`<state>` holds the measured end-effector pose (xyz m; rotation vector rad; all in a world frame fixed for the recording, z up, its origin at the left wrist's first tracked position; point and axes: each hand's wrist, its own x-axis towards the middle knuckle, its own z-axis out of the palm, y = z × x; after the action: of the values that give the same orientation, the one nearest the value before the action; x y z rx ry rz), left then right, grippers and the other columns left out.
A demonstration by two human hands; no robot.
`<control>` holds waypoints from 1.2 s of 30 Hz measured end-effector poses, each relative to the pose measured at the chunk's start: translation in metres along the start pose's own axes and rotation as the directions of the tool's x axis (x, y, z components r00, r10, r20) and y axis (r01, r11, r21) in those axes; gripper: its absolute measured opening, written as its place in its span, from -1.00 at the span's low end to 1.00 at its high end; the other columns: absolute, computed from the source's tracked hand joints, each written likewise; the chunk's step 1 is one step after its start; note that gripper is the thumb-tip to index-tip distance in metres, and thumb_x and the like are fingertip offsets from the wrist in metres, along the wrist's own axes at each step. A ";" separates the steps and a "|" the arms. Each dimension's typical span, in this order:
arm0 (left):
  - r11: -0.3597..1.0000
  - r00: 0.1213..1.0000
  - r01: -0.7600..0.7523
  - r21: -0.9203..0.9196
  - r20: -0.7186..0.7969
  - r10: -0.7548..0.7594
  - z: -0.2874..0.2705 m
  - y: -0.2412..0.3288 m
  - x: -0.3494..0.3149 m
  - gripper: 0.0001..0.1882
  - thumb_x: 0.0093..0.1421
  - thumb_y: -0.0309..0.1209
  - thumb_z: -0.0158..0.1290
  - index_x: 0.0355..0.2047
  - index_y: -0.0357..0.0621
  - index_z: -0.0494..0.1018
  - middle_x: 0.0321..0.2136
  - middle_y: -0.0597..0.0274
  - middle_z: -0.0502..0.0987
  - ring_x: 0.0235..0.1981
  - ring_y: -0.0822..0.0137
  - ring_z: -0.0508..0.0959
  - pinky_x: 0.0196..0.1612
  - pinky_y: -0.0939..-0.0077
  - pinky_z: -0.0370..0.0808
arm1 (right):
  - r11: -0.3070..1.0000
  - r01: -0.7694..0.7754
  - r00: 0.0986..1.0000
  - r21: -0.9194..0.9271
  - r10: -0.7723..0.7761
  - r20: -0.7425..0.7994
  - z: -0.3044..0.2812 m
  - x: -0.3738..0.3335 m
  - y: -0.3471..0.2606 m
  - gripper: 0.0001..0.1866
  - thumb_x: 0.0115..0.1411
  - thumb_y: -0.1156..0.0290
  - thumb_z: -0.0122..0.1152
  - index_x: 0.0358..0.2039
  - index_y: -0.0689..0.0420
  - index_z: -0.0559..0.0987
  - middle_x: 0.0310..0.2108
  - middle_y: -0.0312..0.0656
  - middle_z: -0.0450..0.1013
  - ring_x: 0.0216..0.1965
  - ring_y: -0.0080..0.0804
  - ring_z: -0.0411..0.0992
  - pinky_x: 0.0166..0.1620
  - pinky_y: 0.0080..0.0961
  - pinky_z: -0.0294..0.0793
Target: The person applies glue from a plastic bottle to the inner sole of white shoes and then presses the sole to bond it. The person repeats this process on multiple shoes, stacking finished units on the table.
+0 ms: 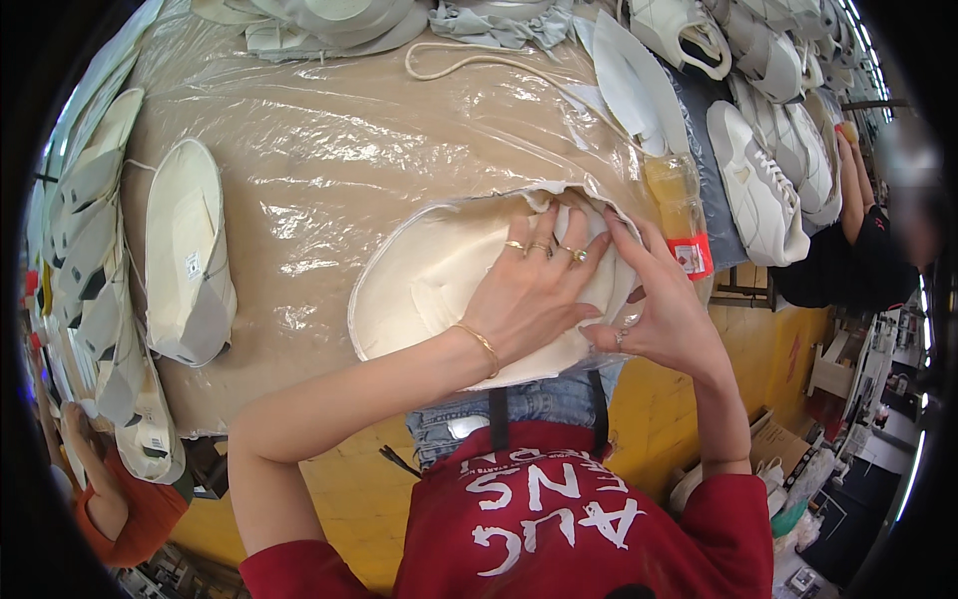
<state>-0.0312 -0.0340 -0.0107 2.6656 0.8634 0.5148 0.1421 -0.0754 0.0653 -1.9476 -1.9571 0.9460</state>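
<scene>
Over the table cover [299, 230], looked like clear plastic film: glossy, creased, strongly reflective. On the cream shoe upper [399, 290], appeared matt, smooth and cloth-like, rougher along the rim. On the bracelet [484, 344] and rings [577, 255], shone like polished, gold-toned metal. Along the cord [408, 62], showed a matt textile finish. On the jeans [549, 401], appeared as faded denim; on the red shirt [439, 549], as matt cloth.
</scene>
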 end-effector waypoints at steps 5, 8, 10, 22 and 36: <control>0.984 0.999 -0.044 0.172 0.012 0.042 0.006 0.003 -0.002 -0.27 0.02 0.00 0.18 0.11 -0.21 0.39 0.15 -0.04 0.28 0.21 -0.07 0.30 0.23 0.08 0.19 | 0.993 -0.084 0.996 0.078 0.085 -0.010 -0.002 -0.002 -0.003 -0.03 -0.21 0.15 0.56 0.22 0.21 0.34 0.20 0.11 0.22 0.10 0.02 0.37 0.06 -0.23 0.43; 0.992 0.999 -0.023 0.127 -0.038 0.028 0.008 0.000 -0.004 -0.30 0.01 0.02 0.19 0.03 -0.26 0.44 0.15 -0.06 0.30 0.19 -0.08 0.31 0.23 0.06 0.21 | 0.998 -0.060 0.998 0.015 0.061 -0.016 -0.005 -0.002 -0.003 -0.14 -0.17 0.17 0.55 0.16 0.17 0.41 0.17 0.03 0.27 0.10 0.00 0.38 0.05 -0.24 0.43; 0.998 0.998 -0.017 0.069 -0.054 0.021 0.008 -0.001 -0.005 -0.32 0.01 0.04 0.19 -0.02 -0.26 0.47 0.14 -0.07 0.31 0.19 -0.08 0.31 0.23 0.04 0.21 | 0.997 -0.041 0.999 -0.058 0.039 -0.036 -0.005 -0.003 -0.004 -0.22 -0.14 0.21 0.52 0.13 0.14 0.45 0.15 -0.03 0.30 0.08 -0.02 0.40 0.04 -0.25 0.43; 0.993 0.999 -0.052 -0.103 0.001 0.052 0.010 -0.016 -0.004 -0.32 0.19 0.09 0.01 0.08 -0.27 0.39 0.18 -0.13 0.26 0.27 -0.11 0.21 0.31 0.04 0.11 | 0.912 -0.345 0.896 -0.219 0.251 -0.366 -0.039 -0.007 0.033 -0.21 -0.09 -0.01 0.47 0.10 0.13 0.44 0.03 -0.02 0.38 -0.07 -0.03 0.48 -0.10 -0.20 0.49; 0.998 0.999 -0.035 -0.057 -0.010 0.035 0.021 -0.020 -0.012 -0.31 0.26 0.10 -0.10 0.22 -0.15 0.27 0.30 -0.04 0.14 0.33 0.00 0.11 0.32 -0.05 0.05 | 0.833 -0.035 0.911 0.551 0.254 -0.325 -0.117 -0.038 0.083 -0.29 -0.07 0.29 0.30 0.12 0.27 0.36 -0.11 -0.05 0.47 -0.19 -0.35 0.51 -0.14 -0.44 0.54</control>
<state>-0.0416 -0.0292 -0.0403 2.6327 0.7940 0.5519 0.2800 -0.0862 0.1178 -1.7882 -1.1714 0.9266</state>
